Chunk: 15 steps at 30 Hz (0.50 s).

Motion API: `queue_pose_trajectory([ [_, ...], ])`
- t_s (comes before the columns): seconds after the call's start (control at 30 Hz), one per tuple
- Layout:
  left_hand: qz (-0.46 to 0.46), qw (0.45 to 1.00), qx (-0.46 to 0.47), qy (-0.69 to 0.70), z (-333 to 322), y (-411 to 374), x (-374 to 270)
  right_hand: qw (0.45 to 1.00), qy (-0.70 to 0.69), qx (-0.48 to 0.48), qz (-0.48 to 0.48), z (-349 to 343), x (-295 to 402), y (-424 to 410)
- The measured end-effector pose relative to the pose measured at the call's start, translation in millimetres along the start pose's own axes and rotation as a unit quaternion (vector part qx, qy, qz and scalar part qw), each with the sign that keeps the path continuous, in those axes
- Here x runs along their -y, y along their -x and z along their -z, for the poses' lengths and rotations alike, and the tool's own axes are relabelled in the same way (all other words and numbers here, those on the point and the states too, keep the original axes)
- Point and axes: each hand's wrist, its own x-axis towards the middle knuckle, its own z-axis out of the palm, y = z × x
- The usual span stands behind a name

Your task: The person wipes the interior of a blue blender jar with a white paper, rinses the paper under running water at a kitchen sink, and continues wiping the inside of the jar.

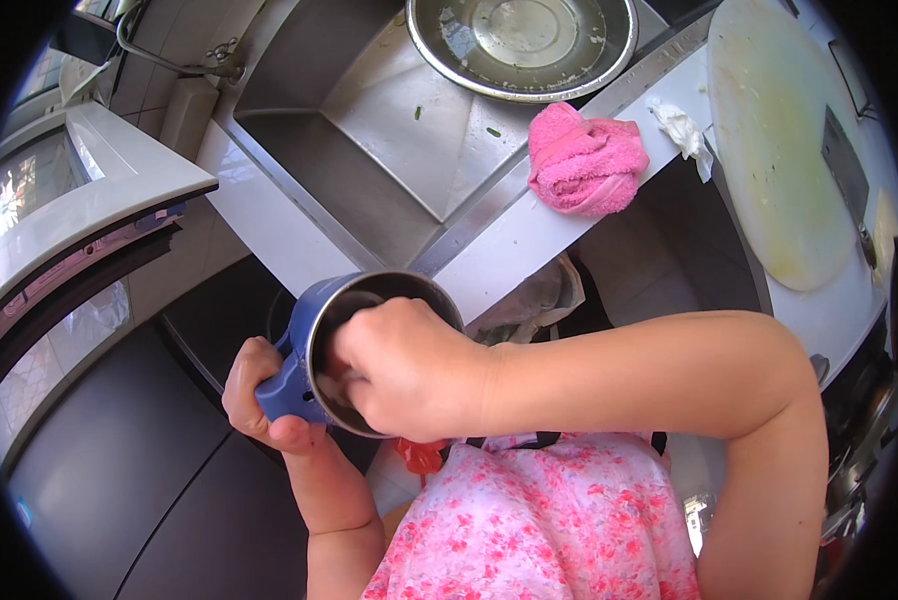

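A blue pitcher-like vessel with a metal rim and dark metal inside [299, 379] is tilted with its mouth towards me, near the corner of the sink counter. My left hand [257, 397] grips its blue handle from the left. My right hand [411, 367] reaches into the mouth, its fingers bent and mostly hidden inside; something pale shows by the fingertips, but I cannot tell what it is or whether they grip it. Beyond the vessel lies a stainless steel sink [366, 180] with small green scraps in it.
A steel basin [522, 96] holding water rests over the sink's far part. On the counter edge lie a pink towel [587, 161] and crumpled white tissue [681, 127]. To the right are a round cutting board [771, 172] and a cleaver [846, 161]. A faucet [182, 69] is at upper left.
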Motion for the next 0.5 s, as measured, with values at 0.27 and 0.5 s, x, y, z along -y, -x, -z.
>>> queue_pose_trajectory([
  [0.27, -0.009, 0.997, 0.015, -0.076, -10, -1, -3, 0.825, -0.515, -0.201, -0.121, -3, 7, -21],
  [0.5, -0.006, 0.998, 0.014, -0.067, -7, 5, 7, 0.959, -0.234, -0.154, -0.038, 3, -3, -27],
])
